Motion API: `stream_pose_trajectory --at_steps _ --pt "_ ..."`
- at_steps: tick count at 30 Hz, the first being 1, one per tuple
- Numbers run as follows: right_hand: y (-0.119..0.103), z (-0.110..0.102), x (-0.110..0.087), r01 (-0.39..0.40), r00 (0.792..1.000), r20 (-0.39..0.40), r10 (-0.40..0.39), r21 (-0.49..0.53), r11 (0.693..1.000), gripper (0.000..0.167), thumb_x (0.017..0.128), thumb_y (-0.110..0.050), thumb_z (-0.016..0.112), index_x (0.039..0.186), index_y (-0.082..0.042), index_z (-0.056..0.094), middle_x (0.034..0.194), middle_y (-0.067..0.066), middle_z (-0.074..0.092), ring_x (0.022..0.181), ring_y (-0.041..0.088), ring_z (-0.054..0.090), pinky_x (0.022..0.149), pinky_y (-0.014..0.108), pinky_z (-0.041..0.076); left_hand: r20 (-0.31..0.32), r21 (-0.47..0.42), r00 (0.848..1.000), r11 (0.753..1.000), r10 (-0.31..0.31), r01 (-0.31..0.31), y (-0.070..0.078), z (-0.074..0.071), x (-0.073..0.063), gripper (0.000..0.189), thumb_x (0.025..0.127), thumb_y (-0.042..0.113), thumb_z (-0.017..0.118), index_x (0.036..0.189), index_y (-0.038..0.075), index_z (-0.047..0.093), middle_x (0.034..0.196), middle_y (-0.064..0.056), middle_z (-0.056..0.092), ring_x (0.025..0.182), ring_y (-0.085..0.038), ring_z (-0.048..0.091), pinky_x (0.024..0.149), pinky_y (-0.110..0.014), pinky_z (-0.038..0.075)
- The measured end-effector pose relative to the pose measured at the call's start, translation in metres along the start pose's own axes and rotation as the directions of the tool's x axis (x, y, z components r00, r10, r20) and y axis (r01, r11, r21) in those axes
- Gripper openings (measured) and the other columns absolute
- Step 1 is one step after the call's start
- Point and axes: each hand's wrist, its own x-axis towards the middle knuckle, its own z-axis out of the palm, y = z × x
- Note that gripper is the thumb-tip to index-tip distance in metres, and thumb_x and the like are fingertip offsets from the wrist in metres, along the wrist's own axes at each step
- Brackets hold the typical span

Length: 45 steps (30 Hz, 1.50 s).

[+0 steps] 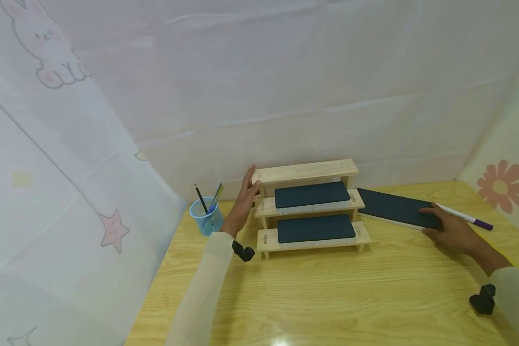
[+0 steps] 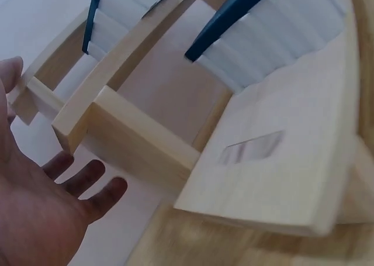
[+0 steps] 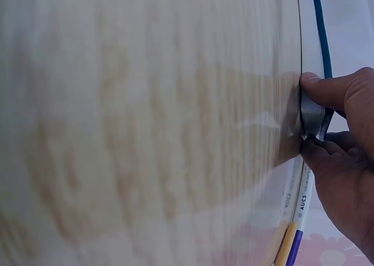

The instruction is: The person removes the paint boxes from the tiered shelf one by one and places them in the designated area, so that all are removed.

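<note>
A pale wooden three-step rack (image 1: 304, 171) stands on the table, one flat box with a dark blue top and white ribbed sides (image 1: 312, 194) on its middle step and a similar box (image 1: 315, 228) on the lowest. At the rack's left end is my left hand (image 1: 243, 202), its fingertips right at the top step; in the left wrist view its fingers (image 2: 105, 197) reach past the side, loosely extended. My right hand (image 1: 451, 230) grips the right end of a longer dark-blue-topped flat box (image 1: 393, 207) lying right of the rack, thumb at its near edge (image 3: 318, 87).
A blue cup (image 1: 206, 218) with pencils and pens stands left of the rack. Beyond the right hand lies a white marker with a purple cap (image 1: 480, 223), and a yellow-ended one (image 3: 284, 245) lies beside it. Patterned cloth (image 1: 285, 96) hangs behind the table.
</note>
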Motion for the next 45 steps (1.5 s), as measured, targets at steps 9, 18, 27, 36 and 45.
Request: stream_pose_trajectory --at_steps 9,18,27,36,45 --pt "-0.001 0.001 -0.001 -0.031 0.999 0.014 0.031 0.016 0.999 0.062 0.099 -0.026 0.068 0.148 0.0 0.04 0.155 0.041 0.015 0.125 0.068 0.031 0.091 0.074 0.032 -0.061 -0.266 0.998 0.964 -0.034 0.017 -0.036 0.014 -0.027 0.056 0.108 0.035 0.048 0.154 0.043 0.016 0.161 -0.01 0.004 0.147 -0.027 0.014 0.111 -0.064 0.016" --pt "-0.007 0.001 -0.002 -0.042 0.999 0.033 0.041 0.02 0.999 0.062 0.1 -0.023 0.066 0.148 0.001 0.036 0.154 0.043 0.011 0.123 0.071 0.03 0.089 0.074 0.032 0.0 -0.166 0.997 0.983 -0.079 0.078 -0.064 0.022 -0.044 0.048 0.105 0.051 0.046 0.148 0.041 0.028 0.161 0.015 -0.002 0.15 -0.017 -0.011 0.113 -0.07 0.003" --pt "-0.012 -0.012 0.002 -0.082 0.995 0.057 0.079 0.05 0.995 0.06 0.091 0.006 0.047 0.149 0.001 0.034 0.154 0.044 0.012 0.044 0.01 0.027 0.041 0.029 0.028 -0.006 -0.051 0.998 0.997 -0.063 0.063 -0.067 0.023 -0.045 0.052 0.106 0.054 0.04 0.154 0.043 0.021 0.163 0.014 -0.003 0.152 -0.023 -0.005 0.112 -0.071 0.009" --pt "-0.074 -0.037 0.031 -0.005 0.991 -0.136 0.013 0.062 0.998 0.04 0.107 -0.015 0.043 0.145 -0.004 0.048 0.138 0.035 0.05 0.116 0.056 0.052 0.058 0.033 0.05 -0.004 -0.046 0.998 0.997 -0.065 0.064 -0.068 0.021 -0.046 0.051 0.106 0.054 0.04 0.153 0.047 0.02 0.164 0.013 -0.005 0.152 -0.025 -0.004 0.112 -0.071 0.011" --pt "-0.135 -0.027 0.066 0.194 0.971 -0.18 -0.157 0.212 0.958 0.037 0.104 -0.008 0.055 0.141 -0.01 0.055 0.132 0.011 0.06 0.117 0.032 0.058 0.088 0.003 0.039 0.03 -0.064 0.996 0.994 -0.084 0.086 -0.049 0.023 -0.052 0.055 0.109 0.043 0.038 0.158 0.034 0.015 0.165 0.008 -0.008 0.152 -0.028 -0.009 0.113 -0.07 0.007"
